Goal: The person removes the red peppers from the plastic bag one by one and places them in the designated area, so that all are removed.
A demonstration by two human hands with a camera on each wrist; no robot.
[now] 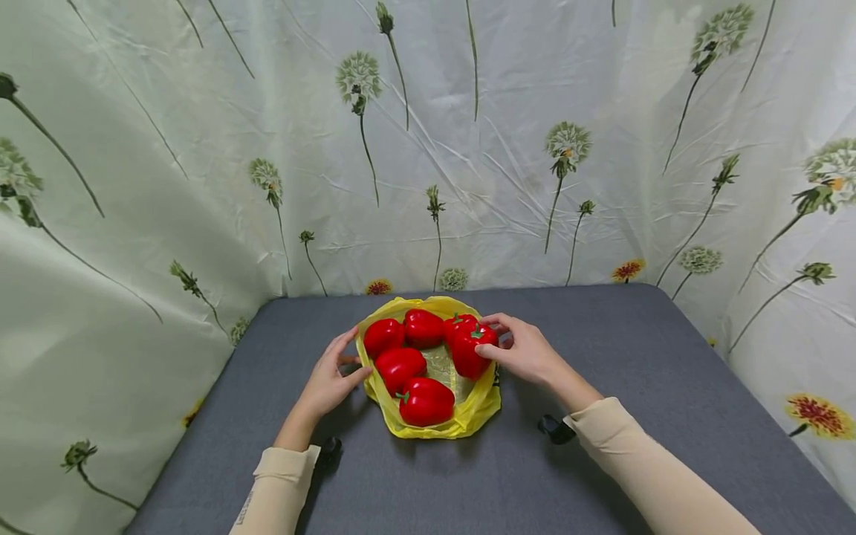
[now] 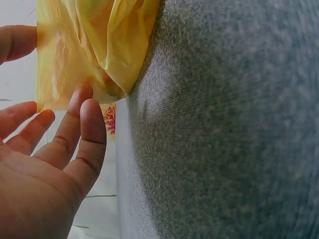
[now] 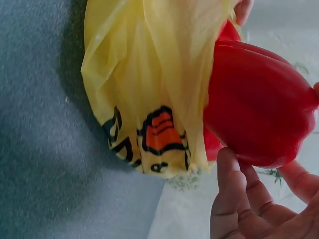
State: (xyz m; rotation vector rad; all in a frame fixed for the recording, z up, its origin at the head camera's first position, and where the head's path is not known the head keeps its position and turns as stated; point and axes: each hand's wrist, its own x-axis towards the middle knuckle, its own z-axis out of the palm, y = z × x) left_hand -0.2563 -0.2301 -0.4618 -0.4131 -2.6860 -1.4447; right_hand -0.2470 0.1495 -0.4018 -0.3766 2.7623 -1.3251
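Observation:
A yellow plastic bag (image 1: 478, 409) stands wide open on the table, its rim folded outward. Several red bell peppers (image 1: 426, 402) lie inside, mostly along its left and near sides. My right hand (image 1: 531, 353) grips another red bell pepper (image 1: 470, 355) with a green stem, held at the bag's right rim; in the right wrist view this pepper (image 3: 261, 102) pokes out past the bag's edge. Behind it sits one more pepper, partly hidden. My left hand (image 1: 329, 379) touches the bag's left side with spread, fairly straight fingers (image 2: 92, 124).
A dark grey cloth covers the table (image 1: 588, 475). Behind and at both sides hangs a pale curtain (image 1: 495, 186) printed with dandelions. Black straps (image 1: 555, 429) show at the wrists. Orange and black print (image 3: 162, 132) marks the bag's right side.

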